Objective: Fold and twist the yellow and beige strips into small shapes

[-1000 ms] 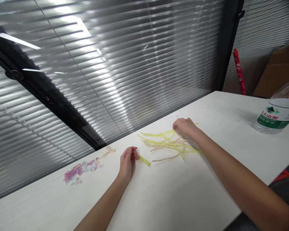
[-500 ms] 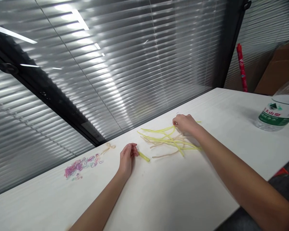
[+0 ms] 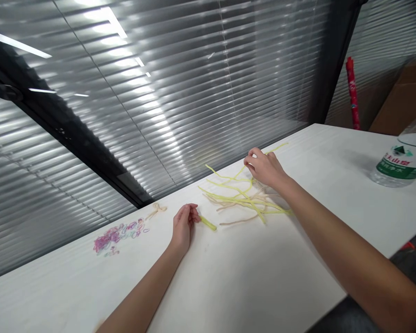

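My right hand point(image 3: 263, 167) pinches a yellow strand above the back of a loose pile of yellow strands point(image 3: 235, 200) and beige strands point(image 3: 238, 222) on the white table. The held strand stretches out to both sides of the fingers. Closed around the upper end of a short yellow-green bundle point(image 3: 208, 223), my left hand point(image 3: 185, 224) rests on the table left of the pile. The bundle's lower end sticks out past the fingertips. The palm side of my left hand is partly hidden.
Colourful small rubber bands point(image 3: 114, 237) lie in a heap at the left, beside a looped beige strand point(image 3: 156, 210). A large water bottle point(image 3: 400, 162) stands at the right of the white table point(image 3: 263, 277). Window blinds point(image 3: 194, 92) rise behind the table's back edge.
My right hand has lifted and moved slightly back, drawing a yellow strand up from the pile. Several yellow strands have shifted and spread. My left hand has hardly moved.
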`<state>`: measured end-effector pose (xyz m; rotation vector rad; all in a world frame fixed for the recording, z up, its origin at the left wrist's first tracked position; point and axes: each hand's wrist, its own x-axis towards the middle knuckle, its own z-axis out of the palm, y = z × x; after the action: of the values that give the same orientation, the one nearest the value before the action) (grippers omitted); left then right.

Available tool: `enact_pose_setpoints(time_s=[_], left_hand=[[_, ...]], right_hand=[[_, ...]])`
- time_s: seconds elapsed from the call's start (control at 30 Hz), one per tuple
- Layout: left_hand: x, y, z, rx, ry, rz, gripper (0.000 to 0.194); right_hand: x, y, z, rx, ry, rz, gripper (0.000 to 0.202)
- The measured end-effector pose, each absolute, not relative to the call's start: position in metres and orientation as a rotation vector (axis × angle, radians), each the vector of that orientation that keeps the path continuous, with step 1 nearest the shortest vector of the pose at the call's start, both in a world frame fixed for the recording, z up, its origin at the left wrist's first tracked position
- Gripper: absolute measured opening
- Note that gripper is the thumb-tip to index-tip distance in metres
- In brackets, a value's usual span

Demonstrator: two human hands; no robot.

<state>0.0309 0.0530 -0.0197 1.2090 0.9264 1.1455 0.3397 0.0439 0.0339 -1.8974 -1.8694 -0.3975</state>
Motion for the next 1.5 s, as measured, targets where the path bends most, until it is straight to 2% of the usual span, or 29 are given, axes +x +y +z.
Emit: enact_pose_setpoints(time_s=[0.43, 0.97, 1.2, 1.5], left_hand=[[0.032, 0.053, -0.018, 1.214, 0.930, 1.140, 0.030], [0.033, 0.050, -0.017, 1.265, 1.028, 1.089, 0.028], [0.034, 0.049, -0.016, 1.254, 1.034, 1.102, 0.034], [0.037, 0.049, -0.017, 1.195, 1.014, 1.177, 0.031]], right_hand=[[0.330, 0.049, 0.034, -1.517, -1.770, -0.612, 0.022], [0.262, 0.039, 0.019, -1.386, -2.006, -0.823, 0.015], [0.234, 0.032, -0.004, -1.306, -2.047, -0.800, 0.019], [0.226, 0.028, -0.014, -1.264, -2.062, -0.746, 0.028]])
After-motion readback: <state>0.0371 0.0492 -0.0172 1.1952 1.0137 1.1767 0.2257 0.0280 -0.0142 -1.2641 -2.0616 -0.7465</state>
